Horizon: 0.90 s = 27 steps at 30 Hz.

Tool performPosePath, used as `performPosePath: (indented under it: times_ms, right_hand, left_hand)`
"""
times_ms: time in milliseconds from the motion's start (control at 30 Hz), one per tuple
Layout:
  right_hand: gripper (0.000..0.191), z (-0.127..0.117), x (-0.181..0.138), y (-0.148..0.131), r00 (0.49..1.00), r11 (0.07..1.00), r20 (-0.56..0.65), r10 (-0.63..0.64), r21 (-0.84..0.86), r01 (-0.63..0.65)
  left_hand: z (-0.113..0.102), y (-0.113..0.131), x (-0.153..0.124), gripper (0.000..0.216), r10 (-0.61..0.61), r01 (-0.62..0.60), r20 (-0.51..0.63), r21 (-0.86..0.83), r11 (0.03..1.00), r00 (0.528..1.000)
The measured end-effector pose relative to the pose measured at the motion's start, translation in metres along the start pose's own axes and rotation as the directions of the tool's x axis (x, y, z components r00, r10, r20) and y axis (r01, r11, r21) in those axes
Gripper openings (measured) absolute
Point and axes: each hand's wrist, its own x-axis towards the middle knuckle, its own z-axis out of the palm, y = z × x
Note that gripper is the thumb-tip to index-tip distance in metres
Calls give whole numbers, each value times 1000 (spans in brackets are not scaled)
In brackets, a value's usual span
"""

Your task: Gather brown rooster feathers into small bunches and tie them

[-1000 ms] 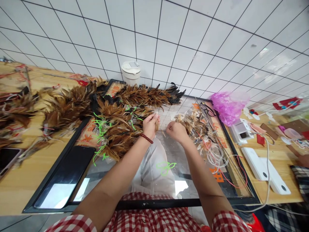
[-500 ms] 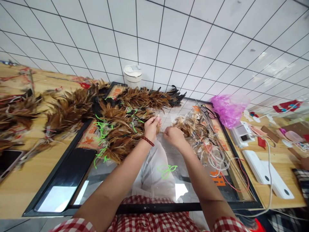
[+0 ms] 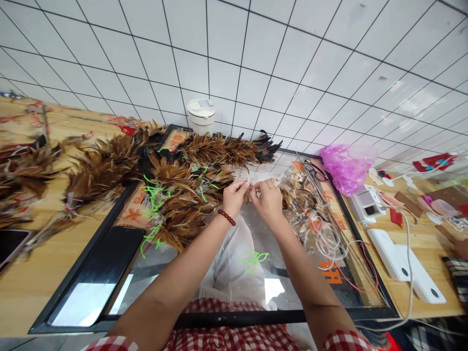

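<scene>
My left hand [image 3: 234, 199], with a dark red bead bracelet [image 3: 226, 217] at its wrist, pinches a small brown feather [image 3: 247, 197]; most of it is behind the fingers. Close against it, my right hand [image 3: 269, 201] is bent with thumb and fingers together at the same spot. What the right fingertips grip is too small to make out. Left of the hands lies a heap of brown feather bundles [image 3: 179, 214] tied with bright green ties [image 3: 151, 204]. On the right is a pile of loose, paler feathers [image 3: 298, 192]. Green loops of tie [image 3: 252, 259] lie on the glass tabletop [image 3: 164, 287].
A white lidded cup [image 3: 201, 116] stands by the tiled wall. A black phone [image 3: 100, 273] rests front left. Coiled white strips [image 3: 331, 241], glasses [image 3: 316, 170], a pink plastic bag [image 3: 347, 168] and white power banks [image 3: 405, 265] are on the right. Feather garlands [image 3: 109, 163] cover the left.
My right hand has moved up, its fist loosening into a pinch. My left hand has shifted slightly right, and the fingertips of both hands now meet.
</scene>
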Motion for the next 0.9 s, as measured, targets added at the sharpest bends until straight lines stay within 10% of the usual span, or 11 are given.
performPosePath:
  times_ms: [400, 667, 900]
  right_hand:
    - [22, -10, 3, 2, 998, 952, 49, -44, 304, 27]
    - [26, -10, 13, 27, 967, 524, 251, 36, 819, -232]
    - [16, -25, 15, 29, 995, 825, 102, 7, 561, -63]
  left_hand:
    - [4, 13, -4, 21, -76, 78, 34, -69, 995, 997]
    - [4, 19, -13, 33, -180, 193, 346, -3, 981, 921]
    - [8, 18, -15, 35, -190, 194, 339, 24, 981, 921]
